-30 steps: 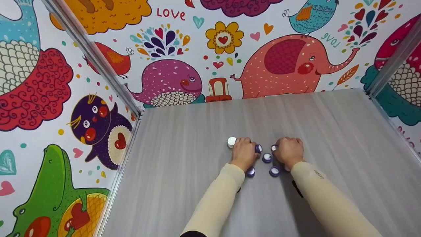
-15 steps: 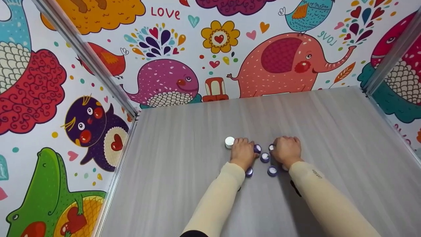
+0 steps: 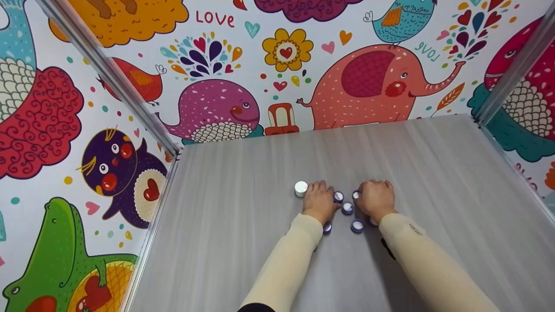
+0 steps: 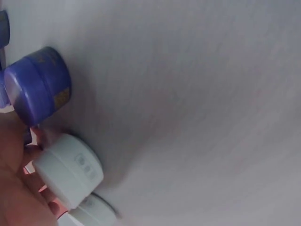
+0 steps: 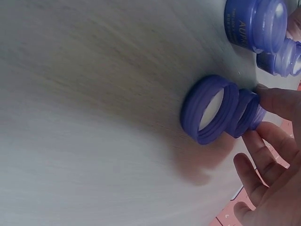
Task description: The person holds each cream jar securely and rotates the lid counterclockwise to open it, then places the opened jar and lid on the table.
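In the head view my left hand (image 3: 320, 203) reaches over the cluster, its thumb and forefinger at a small purple jar (image 3: 338, 197). Most of that jar is hidden in the left wrist view, where a white jar (image 4: 68, 172) sits in front of the fingers. Another white jar (image 3: 301, 189) stands left of this hand, and a capped purple jar (image 4: 37, 84) by the wrist. My right hand (image 3: 376, 200) pinches a small purple jar (image 5: 245, 113) between thumb and fingers. Beside it lies an upturned purple lid (image 5: 209, 109) with a white lining.
Uncapped purple jars stand between the hands, one at the middle (image 3: 347, 208) and one nearer the body (image 3: 357, 225). Another purple piece (image 3: 327, 228) lies by the left wrist. The grey wood-grain table (image 3: 225, 225) meets patterned walls (image 3: 234, 65) at the back and sides.
The whole head view shifts slightly leftward. Both hands keep nearly the same place and pose among the jars, with no visible pick-up or release.
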{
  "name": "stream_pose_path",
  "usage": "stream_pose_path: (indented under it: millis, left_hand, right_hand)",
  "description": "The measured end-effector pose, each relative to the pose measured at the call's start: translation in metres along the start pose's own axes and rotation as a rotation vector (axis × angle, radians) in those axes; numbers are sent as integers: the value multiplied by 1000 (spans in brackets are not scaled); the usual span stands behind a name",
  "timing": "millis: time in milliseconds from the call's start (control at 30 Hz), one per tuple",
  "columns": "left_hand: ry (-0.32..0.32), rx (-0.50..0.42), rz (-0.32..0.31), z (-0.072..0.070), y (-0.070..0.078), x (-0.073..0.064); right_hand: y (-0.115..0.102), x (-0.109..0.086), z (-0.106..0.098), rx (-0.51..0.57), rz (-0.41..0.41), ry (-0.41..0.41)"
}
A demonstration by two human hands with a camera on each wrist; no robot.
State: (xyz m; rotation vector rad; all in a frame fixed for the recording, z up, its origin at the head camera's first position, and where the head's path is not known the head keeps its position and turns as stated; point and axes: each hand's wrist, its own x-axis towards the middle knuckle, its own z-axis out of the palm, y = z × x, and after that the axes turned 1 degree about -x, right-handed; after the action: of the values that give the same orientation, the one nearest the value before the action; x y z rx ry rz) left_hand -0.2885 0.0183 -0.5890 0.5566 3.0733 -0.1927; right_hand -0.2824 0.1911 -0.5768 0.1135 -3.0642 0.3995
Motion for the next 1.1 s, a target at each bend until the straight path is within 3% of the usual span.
stream_pose_path:
  millis: [500, 833, 1100]
  left_hand:
    - [-10, -3, -7, 2, 0, 1]
    - [30, -5, -3, 2, -3, -2]
    - [-27, -48, 12, -2, -5, -3]
  right_hand:
    - [1, 0, 1, 13, 4, -6]
    - [-2, 0, -3, 15, 1, -22]
    - [-1, -2, -3, 25, 9, -43]
